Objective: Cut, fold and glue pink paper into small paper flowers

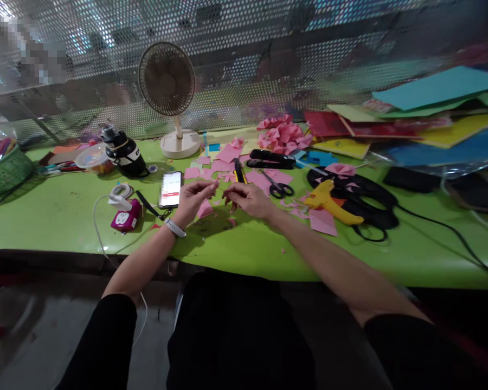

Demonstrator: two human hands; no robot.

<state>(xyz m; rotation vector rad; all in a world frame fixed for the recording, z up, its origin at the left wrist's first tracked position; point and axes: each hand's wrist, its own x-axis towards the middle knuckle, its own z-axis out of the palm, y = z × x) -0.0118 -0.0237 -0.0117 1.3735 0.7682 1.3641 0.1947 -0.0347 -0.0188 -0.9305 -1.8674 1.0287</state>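
Observation:
Above the front part of the green table, my left hand (196,197) and my right hand (249,200) face each other with a small gap between the fingertips. Each is closed in a pinch. A faint thin strand seems to run between them, too small to name. Pink paper pieces (205,209) lie under and behind the hands. Just beyond my right hand are a yellow-and-black utility knife (239,172) and black-handled scissors (282,189). A phone (170,189) lies beside my left hand.
A fan (179,143), a black bottle (126,154) and a purple power adapter (126,216) stand left. Behind are a pile of folded pink paper (283,135) and a stapler (270,160). A yellow glue gun (335,205) with a cord and stacked coloured sheets (439,89) are right.

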